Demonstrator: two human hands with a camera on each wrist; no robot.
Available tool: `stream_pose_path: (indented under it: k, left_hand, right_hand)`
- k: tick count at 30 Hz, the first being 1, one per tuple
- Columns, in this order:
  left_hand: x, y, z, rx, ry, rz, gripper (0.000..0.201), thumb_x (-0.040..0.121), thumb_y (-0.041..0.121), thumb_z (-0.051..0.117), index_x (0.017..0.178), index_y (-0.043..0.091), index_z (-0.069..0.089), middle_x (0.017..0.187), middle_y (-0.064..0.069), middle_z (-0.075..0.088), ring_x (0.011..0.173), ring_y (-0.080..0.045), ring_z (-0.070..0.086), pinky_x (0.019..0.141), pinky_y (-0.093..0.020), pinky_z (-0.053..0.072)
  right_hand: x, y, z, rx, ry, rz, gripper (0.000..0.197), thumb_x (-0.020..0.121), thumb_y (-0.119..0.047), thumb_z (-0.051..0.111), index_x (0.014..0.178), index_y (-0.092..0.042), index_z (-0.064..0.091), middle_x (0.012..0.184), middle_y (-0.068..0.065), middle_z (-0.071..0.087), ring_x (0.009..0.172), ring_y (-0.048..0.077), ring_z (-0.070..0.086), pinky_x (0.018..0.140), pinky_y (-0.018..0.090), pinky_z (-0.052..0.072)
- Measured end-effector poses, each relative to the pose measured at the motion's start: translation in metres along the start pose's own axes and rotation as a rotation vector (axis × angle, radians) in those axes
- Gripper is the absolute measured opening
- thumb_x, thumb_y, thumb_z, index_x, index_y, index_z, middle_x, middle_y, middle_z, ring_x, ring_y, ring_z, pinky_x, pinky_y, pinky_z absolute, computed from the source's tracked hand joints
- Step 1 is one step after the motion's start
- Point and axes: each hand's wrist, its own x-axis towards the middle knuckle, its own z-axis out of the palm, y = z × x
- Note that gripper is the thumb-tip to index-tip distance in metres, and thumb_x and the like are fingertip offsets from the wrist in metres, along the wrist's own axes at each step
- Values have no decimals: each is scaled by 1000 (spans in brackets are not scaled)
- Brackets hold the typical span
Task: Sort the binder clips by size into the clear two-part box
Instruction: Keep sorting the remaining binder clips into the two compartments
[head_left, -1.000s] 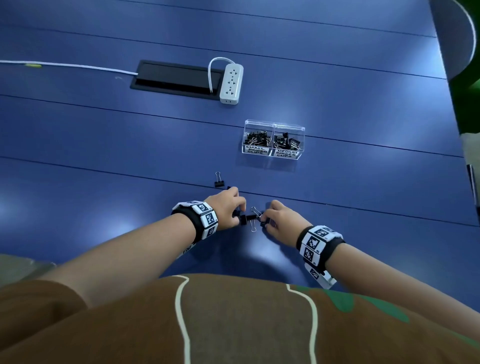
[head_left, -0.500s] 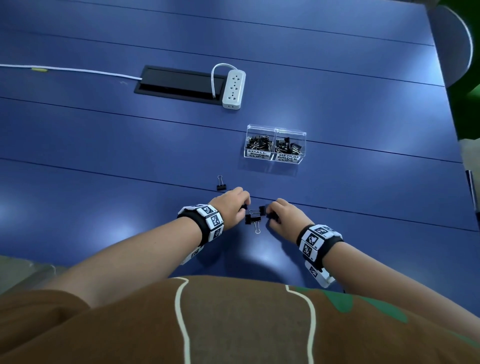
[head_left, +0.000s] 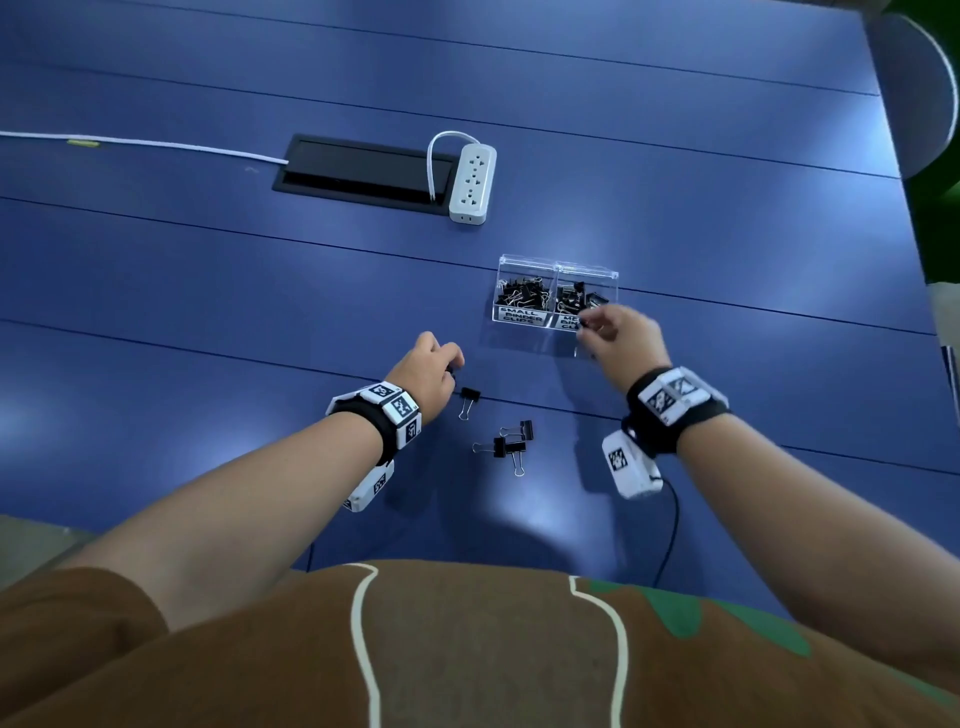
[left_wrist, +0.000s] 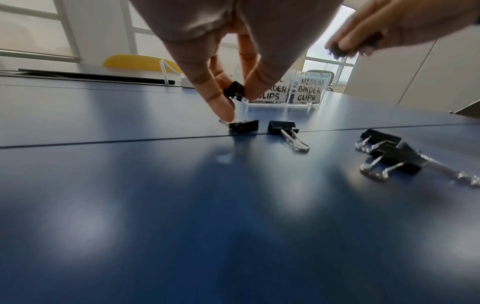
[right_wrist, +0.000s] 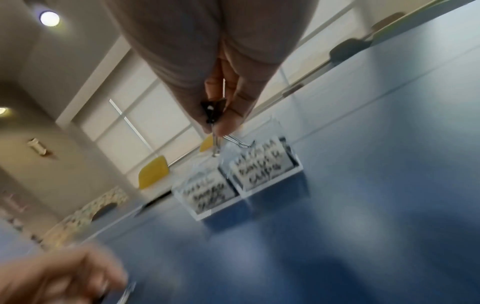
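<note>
The right hand (head_left: 621, 340) hangs over the near edge of the clear box (head_left: 555, 296), above the part labelled medium, and its grip pinches a black binder clip (right_wrist: 213, 111) with the wire handles pointing down toward that part. The left hand (head_left: 428, 376) is low over the blue bench (head_left: 208, 291); its grip pinches a small clip (left_wrist: 234, 91) between thumb and finger, and one fingertip (left_wrist: 223, 109) seems to touch another small clip (left_wrist: 244, 126) lying on the bench, though the view there is tight. Just beside that lies a single clip (head_left: 469, 399), and nearer the person a cluster of three clips (head_left: 511, 440). Both parts of the box hold black clips. A white power strip (head_left: 471, 183) lies farther back.
</note>
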Motion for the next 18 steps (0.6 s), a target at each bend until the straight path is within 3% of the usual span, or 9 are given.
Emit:
stream_pose_path:
  k: [5, 9, 13, 16, 18]
  left_hand:
    - [-3, -5, 12, 33, -23, 7, 26, 88, 0, 47, 108, 10, 61, 97, -3, 36, 75, -23, 46, 73, -43, 55]
    - [-5, -4, 16, 29, -38, 29, 26, 84, 5, 55, 109, 9, 59, 108, -12, 42, 77, -23, 45, 74, -41, 55]
    - [-2, -2, 13, 76, -80, 31, 28, 84, 4, 56, 110, 14, 57, 110, -10, 40, 79, -27, 47, 71, -42, 54]
    - [0, -4, 13, 84, -80, 38, 22, 85, 6, 57, 104, 17, 57, 102, -4, 35, 79, -30, 50, 70, -43, 53]
    - [3, -4, 14, 94, -89, 44, 17, 86, 8, 56, 100, 17, 55, 101, -4, 36, 77, -30, 50, 70, -44, 54]
  right_hand:
    - [57, -13, -19, -9, 93, 29, 20, 87, -17, 62, 106, -12, 67, 99, 6, 70, 82, 14, 60, 87, 28, 52]
    - [73, -12, -12, -144, -24, 17, 25, 88, -15, 59, 112, -12, 64, 110, 10, 68, 89, 20, 59, 89, 29, 47]
    - [67, -8, -5, -222, -69, -22, 27, 90, -14, 56, 116, -12, 61, 118, 12, 59, 109, 30, 56, 95, 34, 44]
    - [40, -14, 2, -260, -15, -152, 24, 91, -13, 53, 114, -10, 61, 120, 10, 54, 120, 29, 42, 103, 35, 35]
    - [15, -16, 15, -279, -91, -232, 24, 90, -10, 51, 112, -11, 62, 120, 8, 54, 120, 26, 42, 105, 34, 35]
